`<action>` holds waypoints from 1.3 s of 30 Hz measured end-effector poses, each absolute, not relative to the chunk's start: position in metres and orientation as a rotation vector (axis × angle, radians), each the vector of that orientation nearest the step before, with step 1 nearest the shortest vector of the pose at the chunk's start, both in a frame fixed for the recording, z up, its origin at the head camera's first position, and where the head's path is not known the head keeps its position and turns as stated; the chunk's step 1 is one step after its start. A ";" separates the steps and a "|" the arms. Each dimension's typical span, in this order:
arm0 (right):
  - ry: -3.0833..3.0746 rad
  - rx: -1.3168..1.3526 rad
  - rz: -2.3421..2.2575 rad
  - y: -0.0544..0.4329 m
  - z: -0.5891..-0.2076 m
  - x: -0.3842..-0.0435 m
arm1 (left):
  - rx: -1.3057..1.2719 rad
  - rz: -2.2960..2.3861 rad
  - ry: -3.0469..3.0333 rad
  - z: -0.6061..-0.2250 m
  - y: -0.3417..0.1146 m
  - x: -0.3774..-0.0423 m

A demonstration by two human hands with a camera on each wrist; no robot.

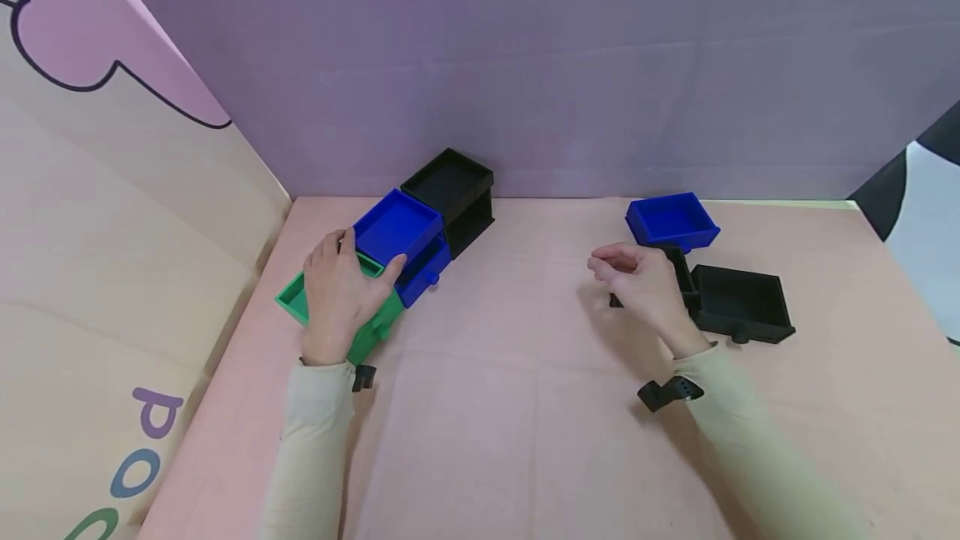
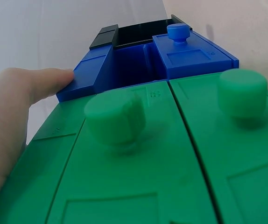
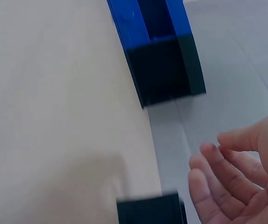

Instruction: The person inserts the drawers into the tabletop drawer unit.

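Three small drawer cabinets stand in a row on the left: a green cabinet (image 1: 367,337), a blue cabinet (image 1: 397,226) and a black cabinet (image 1: 450,182). My left hand (image 1: 341,294) reaches over the green one and grips the blue cabinet between thumb and fingers. In the left wrist view, two knobbed green drawers (image 2: 120,154) sit in their slots. One blue drawer (image 2: 185,58) fills the blue cabinet's lower slot; its upper slot is open. My right hand (image 1: 637,277), fingers loosely bent, holds nothing above a black drawer (image 1: 678,269), which it partly hides.
On the right lie a loose blue drawer (image 1: 672,221) and another black drawer (image 1: 742,302) with its knob toward me. A pink cloth covers the table (image 1: 517,407). A grey-purple wall (image 1: 570,65) rises behind, and a printed panel (image 1: 112,273) borders the left side.
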State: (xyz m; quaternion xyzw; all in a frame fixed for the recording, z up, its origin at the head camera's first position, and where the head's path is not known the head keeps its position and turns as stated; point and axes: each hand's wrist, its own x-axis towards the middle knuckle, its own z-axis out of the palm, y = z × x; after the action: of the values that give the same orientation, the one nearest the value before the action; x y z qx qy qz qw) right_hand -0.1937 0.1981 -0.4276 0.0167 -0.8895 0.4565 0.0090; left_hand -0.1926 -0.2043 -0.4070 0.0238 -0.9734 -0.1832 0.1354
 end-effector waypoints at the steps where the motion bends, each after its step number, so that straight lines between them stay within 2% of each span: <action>1: -2.783 0.051 1.393 0.204 -0.426 -0.195 | 0.071 -0.531 -2.819 -0.407 -0.205 -0.193; 9: -2.831 -0.038 1.169 0.260 -0.417 -0.211 | 0.076 -0.544 -2.835 -0.407 -0.204 -0.192; 18: -2.941 -0.262 0.955 0.306 -0.438 -0.237 | 0.063 -0.533 -2.820 -0.406 -0.208 -0.194; 22: -3.000 -0.326 0.899 0.315 -0.446 -0.240 | 0.060 -0.540 -2.847 -0.408 -0.207 -0.192; 39: -3.031 -0.258 0.755 0.316 -0.462 -0.244 | 0.072 -0.538 -2.833 -0.406 -0.208 -0.193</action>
State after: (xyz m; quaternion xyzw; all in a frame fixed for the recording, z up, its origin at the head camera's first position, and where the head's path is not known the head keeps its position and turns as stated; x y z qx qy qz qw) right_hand -0.2445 0.3163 -0.4624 -0.0822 -0.9670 0.2410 0.0038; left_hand -0.1926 -0.2079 -0.4057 0.0247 -0.9740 -0.1851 0.1283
